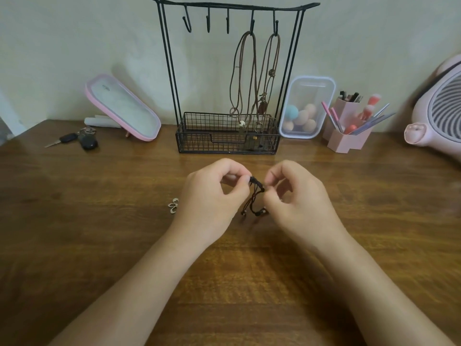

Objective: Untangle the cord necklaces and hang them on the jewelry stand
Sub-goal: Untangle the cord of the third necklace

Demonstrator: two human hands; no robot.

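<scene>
Dangling into wire basket [199, 143], necklace pendants [255, 142]; sponges [303, 117] in clear tub [307, 79].

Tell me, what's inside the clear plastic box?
The clear box holds round sponges: one blue, the others peach. They overlap, so any behind them are hidden.

Single head-worn wide-angle view, facing forward and down, close over wooden table [99, 245], wall behind

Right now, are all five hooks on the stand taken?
No, cord necklaces hang only from the two rightmost hooks; the other three hooks are bare.
</scene>
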